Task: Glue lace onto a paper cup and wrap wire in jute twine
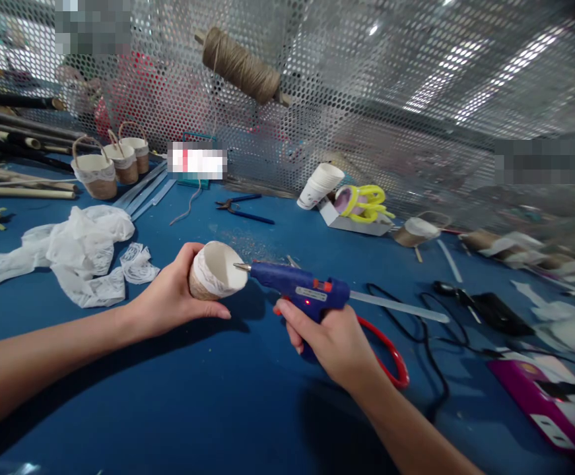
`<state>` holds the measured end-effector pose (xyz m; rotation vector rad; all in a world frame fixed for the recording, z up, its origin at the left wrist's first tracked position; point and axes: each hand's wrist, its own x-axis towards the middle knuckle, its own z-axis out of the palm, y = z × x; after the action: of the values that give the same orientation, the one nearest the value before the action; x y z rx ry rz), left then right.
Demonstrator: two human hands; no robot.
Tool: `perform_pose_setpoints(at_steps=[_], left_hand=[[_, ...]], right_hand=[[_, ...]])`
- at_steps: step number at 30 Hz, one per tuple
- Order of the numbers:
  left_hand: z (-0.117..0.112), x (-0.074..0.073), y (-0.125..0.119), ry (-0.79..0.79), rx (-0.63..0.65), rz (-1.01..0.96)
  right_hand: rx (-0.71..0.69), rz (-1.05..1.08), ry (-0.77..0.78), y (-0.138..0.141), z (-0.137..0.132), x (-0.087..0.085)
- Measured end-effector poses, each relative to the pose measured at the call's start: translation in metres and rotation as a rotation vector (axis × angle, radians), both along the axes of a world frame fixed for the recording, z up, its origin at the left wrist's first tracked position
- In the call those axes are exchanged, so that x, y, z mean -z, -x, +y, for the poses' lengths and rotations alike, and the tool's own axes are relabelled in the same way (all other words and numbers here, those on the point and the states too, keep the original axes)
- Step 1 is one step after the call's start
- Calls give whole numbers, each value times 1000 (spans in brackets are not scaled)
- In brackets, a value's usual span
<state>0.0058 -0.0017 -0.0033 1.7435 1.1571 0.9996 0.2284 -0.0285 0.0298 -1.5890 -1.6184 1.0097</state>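
While we tilt the lace-wrapped paper cup (216, 270) on its side above the blue counter (218, 396), our left hand (173, 300) closes around it; just right of the cup, our right hand (334, 343) grips the glue gun (302, 290), nozzle touching the cup's rim. White lace (76, 254) lies left of the cup.

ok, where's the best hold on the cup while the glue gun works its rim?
Grip the wrapped body near the base, coming from the left, as the left hand does. The cup lies tipped with its open mouth toward the glue gun in the right hand, nozzle at the rim. A rear hold probably keeps that hand clear of the tip.
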Motion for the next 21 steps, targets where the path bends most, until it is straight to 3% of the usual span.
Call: perform_pose_setpoints(at_steps=[8,13,21], left_hand=[[0,-1,2,-118,-1,206],[0,-6,3,-102,-45,255],[-1,-9,2,-127,-83,248]], right_hand=[[-52,-135,26,-6,0,-8],[1,-93,-138,-9,-3,-10],[-20,-333,-337,-13,-4,-6]])
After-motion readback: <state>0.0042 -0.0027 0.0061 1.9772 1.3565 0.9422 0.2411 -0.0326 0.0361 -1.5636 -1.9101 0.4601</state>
